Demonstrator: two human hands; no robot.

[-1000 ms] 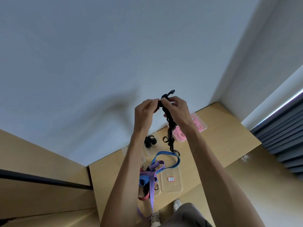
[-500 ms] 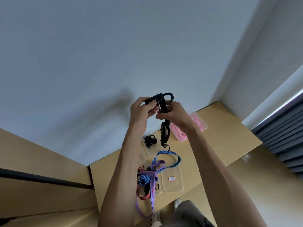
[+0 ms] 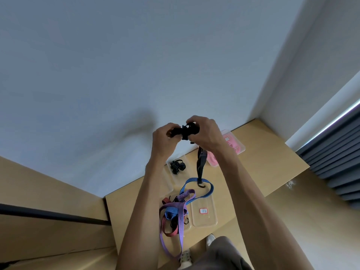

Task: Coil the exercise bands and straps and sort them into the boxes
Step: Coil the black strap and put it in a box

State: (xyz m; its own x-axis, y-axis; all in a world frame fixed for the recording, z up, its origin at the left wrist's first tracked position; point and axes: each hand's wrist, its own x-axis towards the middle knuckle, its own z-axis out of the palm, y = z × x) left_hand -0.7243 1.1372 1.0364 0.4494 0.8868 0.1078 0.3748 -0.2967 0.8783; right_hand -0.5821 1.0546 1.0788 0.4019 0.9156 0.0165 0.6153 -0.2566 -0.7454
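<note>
High above the table, my left hand (image 3: 163,139) and my right hand (image 3: 204,131) both grip a black strap (image 3: 185,131), partly wound into a coil between them. Its loose tail (image 3: 200,164) hangs down to a hook just above the table. Below lie a blue band (image 3: 196,189), a purple band (image 3: 175,211) and a red band (image 3: 167,228) in a tangled heap. A clear box (image 3: 173,178) at the back holds a coiled black strap (image 3: 177,166). A clear box (image 3: 240,147) to the right holds pink bands (image 3: 212,158).
A clear lid or box (image 3: 204,221) with a red label lies on the wooden table (image 3: 272,156), which stands against a pale wall. The purple band hangs over the front edge. My shoes and trouser leg show below. Dark blinds are at the right.
Both hands have wound more of the black strap into the coil, so the hanging tail is shorter. The coil now lies sideways between the hands.
</note>
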